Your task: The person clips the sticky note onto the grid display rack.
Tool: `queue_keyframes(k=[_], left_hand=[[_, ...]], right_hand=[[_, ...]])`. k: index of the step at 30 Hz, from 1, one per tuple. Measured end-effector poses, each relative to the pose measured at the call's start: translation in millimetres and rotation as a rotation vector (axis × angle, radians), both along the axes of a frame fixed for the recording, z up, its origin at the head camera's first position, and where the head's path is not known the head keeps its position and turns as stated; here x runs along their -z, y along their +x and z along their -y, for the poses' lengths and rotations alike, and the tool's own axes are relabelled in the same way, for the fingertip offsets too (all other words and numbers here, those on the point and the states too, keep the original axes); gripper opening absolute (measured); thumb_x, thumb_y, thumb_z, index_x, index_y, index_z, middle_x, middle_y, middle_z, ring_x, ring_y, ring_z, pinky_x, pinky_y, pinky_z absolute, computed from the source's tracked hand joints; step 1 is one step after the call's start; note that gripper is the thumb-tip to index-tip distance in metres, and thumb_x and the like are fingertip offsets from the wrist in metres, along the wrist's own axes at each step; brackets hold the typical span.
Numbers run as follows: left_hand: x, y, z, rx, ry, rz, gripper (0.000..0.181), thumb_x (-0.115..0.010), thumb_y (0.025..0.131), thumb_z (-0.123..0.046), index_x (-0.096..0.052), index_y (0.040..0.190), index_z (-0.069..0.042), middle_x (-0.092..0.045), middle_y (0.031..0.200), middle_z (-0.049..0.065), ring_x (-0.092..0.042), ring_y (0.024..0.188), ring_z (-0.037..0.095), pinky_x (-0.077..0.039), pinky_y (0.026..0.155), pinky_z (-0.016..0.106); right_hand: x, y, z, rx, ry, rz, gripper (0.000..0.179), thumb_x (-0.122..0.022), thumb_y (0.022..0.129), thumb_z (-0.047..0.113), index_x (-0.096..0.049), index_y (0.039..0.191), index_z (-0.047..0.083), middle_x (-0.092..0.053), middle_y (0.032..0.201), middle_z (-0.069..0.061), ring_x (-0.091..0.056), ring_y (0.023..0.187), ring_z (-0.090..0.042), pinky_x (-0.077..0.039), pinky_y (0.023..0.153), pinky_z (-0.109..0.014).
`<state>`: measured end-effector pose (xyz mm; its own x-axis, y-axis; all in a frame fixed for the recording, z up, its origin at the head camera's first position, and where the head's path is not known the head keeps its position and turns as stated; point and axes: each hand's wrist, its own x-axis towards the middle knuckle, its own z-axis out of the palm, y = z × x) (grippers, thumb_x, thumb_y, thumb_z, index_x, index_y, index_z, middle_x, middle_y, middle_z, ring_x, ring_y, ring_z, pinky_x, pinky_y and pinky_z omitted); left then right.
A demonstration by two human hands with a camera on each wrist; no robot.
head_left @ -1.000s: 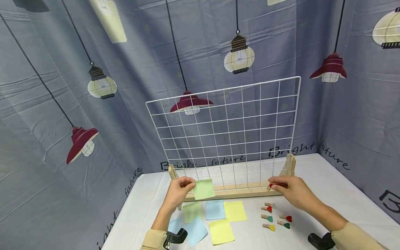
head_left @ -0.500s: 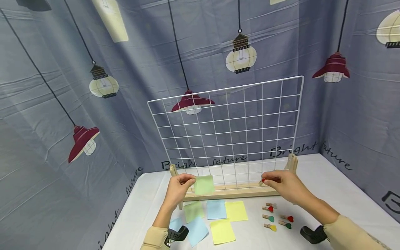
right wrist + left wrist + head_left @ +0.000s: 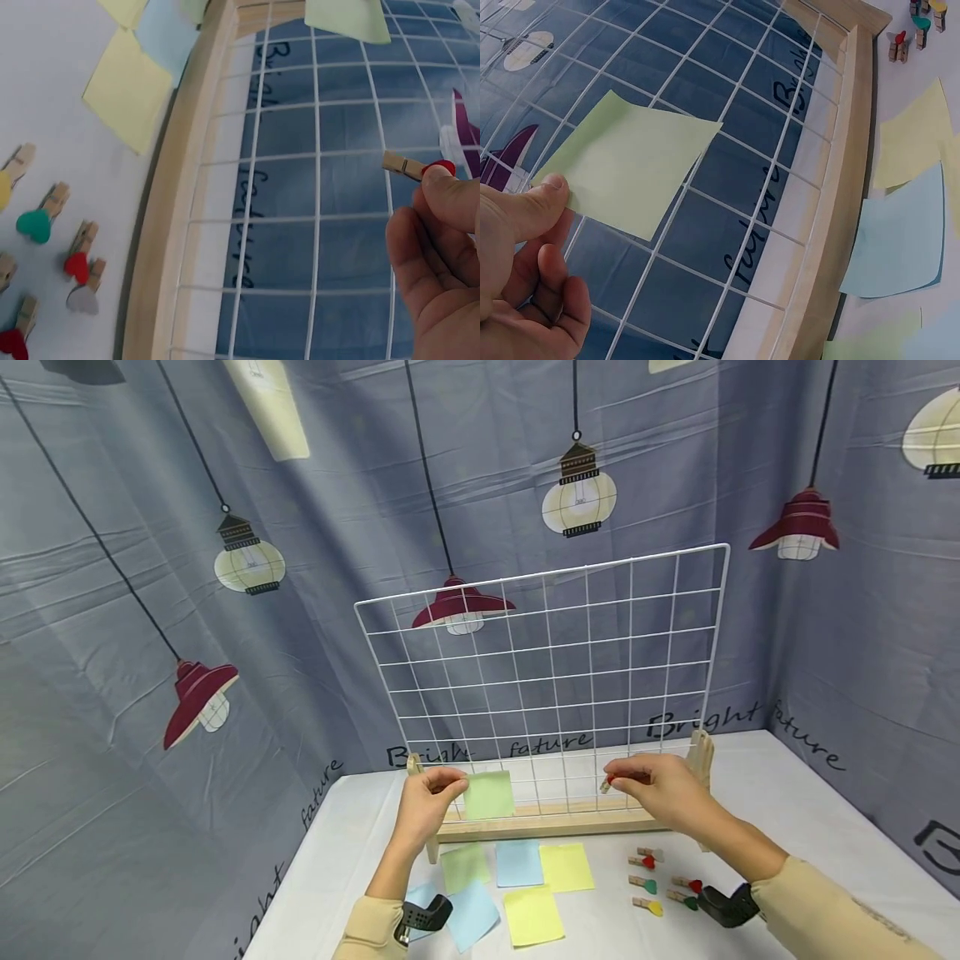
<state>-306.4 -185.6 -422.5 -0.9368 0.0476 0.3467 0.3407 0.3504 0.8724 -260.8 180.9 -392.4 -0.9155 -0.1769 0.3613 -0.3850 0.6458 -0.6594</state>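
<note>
My left hand (image 3: pixel 423 806) pinches a green sticky note (image 3: pixel 634 165) at its left edge, thumb on the front. The note overlaps the lower left of the white wire grid (image 3: pixel 570 693) in the head view. Between thumb and fingers of my right hand (image 3: pixel 667 789) is a small wooden clothespin (image 3: pixel 405 165) with a red heart, its wooden end pointing away from the fingers. In the head view that hand is in front of the grid's lower right, apart from the note.
A wooden base (image 3: pixel 555 825) carries the grid. Before it lie yellow (image 3: pixel 532 917), blue (image 3: pixel 472 914) and green (image 3: pixel 465 867) sticky notes. Several heart clothespins (image 3: pixel 34 223) lie to the right, and a patterned curtain (image 3: pixel 315 527) hangs behind.
My right hand has moved left and slightly up, bringing the clothespin closer to the note. The left hand has raised the green note a little in front of the grid.
</note>
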Motion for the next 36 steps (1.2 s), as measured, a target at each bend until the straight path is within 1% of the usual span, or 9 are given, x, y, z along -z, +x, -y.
queue_keyframes(k=[4,5,9,12,14,20,28,32,36], left_hand=[[-2.4,-0.6,-2.0,-0.021,0.010,0.000,0.012,-0.080,0.090,-0.017,-0.077,0.099,-0.010,-0.076,0.097,0.009,-0.065,0.083,0.014,-0.050,0.073,0.024],[-5.9,2.0,-3.7,-0.026,0.010,-0.003,0.011,-0.080,0.091,-0.015,-0.077,0.099,-0.008,-0.075,0.097,0.010,-0.064,0.083,0.015,-0.049,0.073,0.023],[-8.6,1.6,-4.9,-0.041,0.006,-0.003,0.010,-0.079,0.091,-0.014,-0.077,0.099,-0.008,-0.075,0.097,0.011,-0.064,0.084,0.016,-0.050,0.073,0.024],[-7.5,-1.6,-3.9,-0.027,0.010,-0.011,0.011,-0.080,0.091,-0.019,-0.077,0.098,-0.011,-0.076,0.096,0.008,-0.065,0.084,0.016,-0.051,0.073,0.025],[-9.6,-1.3,-4.4,-0.018,0.010,-0.019,0.011,-0.080,0.091,-0.021,-0.078,0.098,-0.013,-0.076,0.096,0.007,-0.066,0.084,0.016,-0.052,0.074,0.025],[-18.2,-2.2,-6.0,-0.018,0.019,-0.038,0.008,-0.079,0.092,-0.020,-0.078,0.098,-0.014,-0.076,0.097,0.006,-0.066,0.086,0.016,-0.053,0.076,0.025],[-24.4,-5.3,-7.5,-0.026,0.044,-0.051,0.010,-0.078,0.093,-0.019,-0.078,0.100,-0.012,-0.077,0.099,0.008,-0.068,0.089,0.020,-0.052,0.078,0.025],[-29.1,-6.1,-8.2,-0.026,0.036,-0.059,0.007,-0.077,0.093,-0.019,-0.079,0.098,-0.013,-0.077,0.098,0.007,-0.067,0.087,0.017,-0.052,0.077,0.024],[-32.5,-7.1,-9.4,-0.021,0.051,-0.069,0.006,-0.077,0.093,-0.015,-0.079,0.098,-0.012,-0.077,0.097,0.008,-0.068,0.086,0.022,-0.051,0.075,0.022]], right_hand=[[-5.0,-1.4,9.8,-0.002,0.009,0.006,0.021,-0.072,0.095,0.008,-0.077,0.115,0.007,-0.077,0.107,-0.010,-0.068,0.087,-0.017,-0.052,0.063,-0.023],[-6.6,-1.5,11.9,-0.008,0.007,0.006,0.021,-0.071,0.095,0.008,-0.077,0.116,0.007,-0.077,0.108,-0.010,-0.068,0.087,-0.017,-0.051,0.063,-0.023],[-10.9,-3.1,19.2,-0.037,-0.010,0.003,0.020,-0.070,0.096,0.007,-0.077,0.115,0.007,-0.077,0.109,-0.010,-0.067,0.086,-0.016,-0.050,0.062,-0.024],[-11.7,-4.6,23.9,-0.045,-0.014,0.001,0.019,-0.069,0.096,0.006,-0.077,0.114,0.007,-0.076,0.108,-0.010,-0.067,0.085,-0.015,-0.050,0.062,-0.023],[-12.6,-5.4,27.0,-0.051,-0.015,-0.001,0.019,-0.069,0.096,0.005,-0.077,0.113,0.007,-0.077,0.107,-0.009,-0.066,0.083,-0.016,-0.050,0.063,-0.024],[-20.0,-7.0,38.8,-0.064,-0.014,-0.022,0.017,-0.069,0.096,0.006,-0.078,0.110,0.009,-0.077,0.105,-0.008,-0.066,0.083,-0.015,-0.050,0.063,-0.025],[-27.3,-7.8,51.2,-0.080,-0.021,-0.038,0.018,-0.070,0.096,0.006,-0.079,0.111,0.008,-0.078,0.105,-0.008,-0.067,0.084,-0.013,-0.050,0.063,-0.025],[-31.4,-8.8,57.3,-0.077,-0.018,-0.038,0.016,-0.070,0.096,0.007,-0.079,0.109,0.009,-0.079,0.102,-0.007,-0.065,0.079,-0.013,-0.049,0.062,-0.026],[-35.6,-10.5,63.1,-0.088,-0.007,-0.044,0.014,-0.070,0.097,0.007,-0.080,0.106,0.012,-0.080,0.098,-0.005,-0.061,0.074,-0.013,-0.045,0.060,-0.026]])
